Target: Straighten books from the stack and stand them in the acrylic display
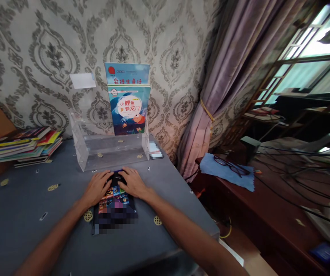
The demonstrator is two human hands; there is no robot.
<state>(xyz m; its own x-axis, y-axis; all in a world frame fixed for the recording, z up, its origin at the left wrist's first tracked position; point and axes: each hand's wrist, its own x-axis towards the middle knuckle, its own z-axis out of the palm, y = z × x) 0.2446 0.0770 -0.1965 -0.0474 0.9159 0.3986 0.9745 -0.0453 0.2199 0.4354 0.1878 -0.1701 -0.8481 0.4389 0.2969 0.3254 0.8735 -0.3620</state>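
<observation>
Dark book (pixel 114 199) flat on the table (pixel 67 184).
Its upward side shows rows of small, colourful pictures below a black upper part; the near portion is pixelated. It lies just in front of the clear stand (pixel 80 151), slightly askew.

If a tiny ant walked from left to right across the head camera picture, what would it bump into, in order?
Pile of books → left hand → right hand → blue cloth → window.
</observation>
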